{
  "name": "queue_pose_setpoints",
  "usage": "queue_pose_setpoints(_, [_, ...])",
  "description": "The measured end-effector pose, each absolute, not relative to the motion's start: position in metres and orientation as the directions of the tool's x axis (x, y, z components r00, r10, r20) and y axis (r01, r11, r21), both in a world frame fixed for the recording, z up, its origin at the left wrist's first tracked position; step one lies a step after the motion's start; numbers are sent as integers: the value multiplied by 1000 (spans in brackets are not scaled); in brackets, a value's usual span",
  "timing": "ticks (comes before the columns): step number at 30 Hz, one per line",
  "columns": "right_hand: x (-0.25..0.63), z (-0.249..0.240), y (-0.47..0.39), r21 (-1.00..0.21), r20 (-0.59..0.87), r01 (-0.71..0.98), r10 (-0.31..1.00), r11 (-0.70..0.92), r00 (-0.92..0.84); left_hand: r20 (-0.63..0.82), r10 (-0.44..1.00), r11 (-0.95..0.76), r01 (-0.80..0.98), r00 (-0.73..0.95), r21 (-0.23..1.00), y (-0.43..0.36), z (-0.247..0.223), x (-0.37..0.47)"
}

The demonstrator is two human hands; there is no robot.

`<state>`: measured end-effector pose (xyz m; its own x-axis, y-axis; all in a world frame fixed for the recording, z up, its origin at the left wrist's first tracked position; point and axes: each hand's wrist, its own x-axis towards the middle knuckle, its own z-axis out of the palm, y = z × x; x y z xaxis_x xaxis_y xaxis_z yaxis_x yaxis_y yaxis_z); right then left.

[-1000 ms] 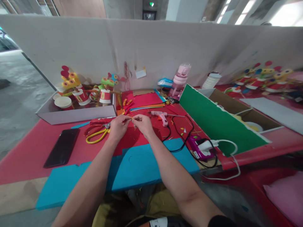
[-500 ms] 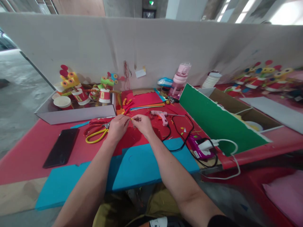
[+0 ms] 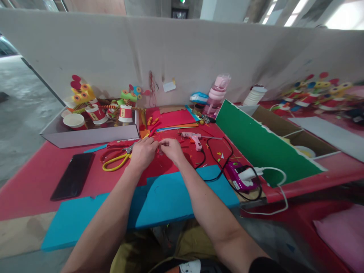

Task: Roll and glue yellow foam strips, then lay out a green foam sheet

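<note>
My left hand (image 3: 144, 152) and my right hand (image 3: 172, 149) are close together over the red work surface, fingertips almost meeting. The fingers of both are closed in a pinch. What they hold is too small and too hidden to name; a bit of yellow shows just above my left knuckles. Beside my left wrist lie yellow-handled scissors (image 3: 117, 162), partly covered by that hand. A pink hot glue gun (image 3: 194, 140) rests to the right of my right hand. Behind the hands are thin paper strips (image 3: 178, 127) and small coiled paper springs (image 3: 152, 121).
At the back left stands a white box (image 3: 91, 137) of paper-cup figures. A black phone (image 3: 73, 176) lies at left. Blue board (image 3: 165, 199) covers the front edge. To the right are a purple power strip (image 3: 240, 178) with cables, a green-sided box (image 3: 261, 142) and a pink bottle (image 3: 216, 94).
My left hand has turned slightly and its fingers have curled in. The thin yellow piece seen between the fingertips no longer shows there. My right hand has stayed almost in place.
</note>
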<state>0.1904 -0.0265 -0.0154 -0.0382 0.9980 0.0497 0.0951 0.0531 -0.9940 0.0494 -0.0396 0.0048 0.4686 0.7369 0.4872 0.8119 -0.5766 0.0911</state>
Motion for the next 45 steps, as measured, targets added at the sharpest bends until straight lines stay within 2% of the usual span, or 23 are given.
queue_pose_setpoints(5, [189, -17, -26, -997, 64, 40, 996, 66, -59, 534, 717, -535, 845, 448, 11, -39, 2, 46])
queue_pose_setpoints(12, [189, -20, -24, -996, 83, 8, 995, 84, -58, 560, 746, -461, 887, 362, 41, -40, 3, 45])
queue_pose_setpoints(17, [190, -15, -28, -994, 54, -94, 997, 48, -63, 572, 795, -347, 925, 203, 155, -39, 3, 41])
queue_pose_setpoints(20, [192, -11, -29, -982, 33, -190, 995, 15, -89, 531, 837, -300, 922, 131, 246, -38, 4, 40])
queue_pose_setpoints(25, [193, -7, -31, -948, -49, -307, 992, -83, -116, 446, 890, -269, 898, 94, 347, -32, 2, 37])
queue_pose_setpoints(28, [194, -5, -32, -934, -31, -350, 993, -69, -114, 429, 899, -258, 897, 86, 359, -27, -4, 34])
queue_pose_setpoints(34, [196, 0, -33, -876, -8, -479, 996, -50, -90, 395, 900, -315, 902, 184, 297, -26, -12, 33])
queue_pose_setpoints(36, [196, 2, -33, -852, 5, -523, 997, -37, -77, 397, 903, -316, 883, 167, 347, -26, -11, 34])
queue_pose_setpoints(38, [196, 5, -34, -837, 27, -547, 997, -14, -66, 414, 899, -342, 823, 145, 454, -26, -10, 34])
queue_pose_setpoints(40, [197, 6, -34, -832, 47, -555, 996, -1, -72, 467, 865, -441, 720, 183, 535, -24, -9, 34])
queue_pose_setpoints(43, [197, 8, -35, -843, 71, -538, 994, 18, -78, 565, 773, -610, 584, 289, 535, -23, -9, 36])
queue_pose_setpoints(45, [197, 9, -36, -852, 83, -523, 994, 34, -70, 594, 735, -654, 570, 326, 496, -23, -10, 38])
